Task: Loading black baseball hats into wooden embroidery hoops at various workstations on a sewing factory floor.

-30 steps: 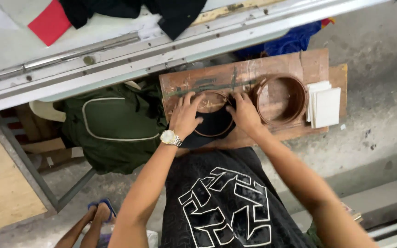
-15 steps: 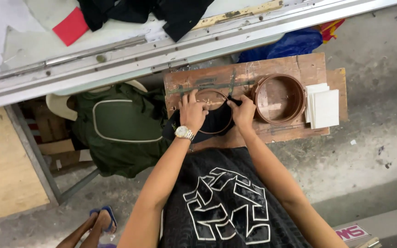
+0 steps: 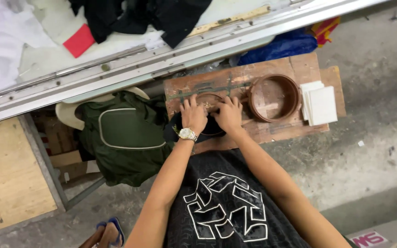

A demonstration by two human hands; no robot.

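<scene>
Nearest the camera, the person's black shirt with a white angular print [image 3: 224,213] fills the lower middle, and both forearms run up from it to a wooden board [image 3: 272,131]. Since half a second ago the hands have drawn closer together: the left hand [image 3: 193,115], with a gold wristwatch [image 3: 187,134], and the right hand [image 3: 229,114] now sit almost thumb to thumb, both pressing flat, fingers spread, on a small brown hoop [image 3: 209,98] with dark cloth [image 3: 207,128] under the palms. Whether the fingers grip the hoop's rim or only push down on it cannot be told.

Just right of the hands on the same board sits a larger brown hoop [image 3: 273,97], unmoved, then a stack of white squares [image 3: 320,104]. Left of the board hangs a dark green garment [image 3: 125,138] over a pale chair. Beyond lies a long metal rail [image 3: 171,59], with black clothing [image 3: 138,16] and a red piece [image 3: 80,40] on the table behind it.
</scene>
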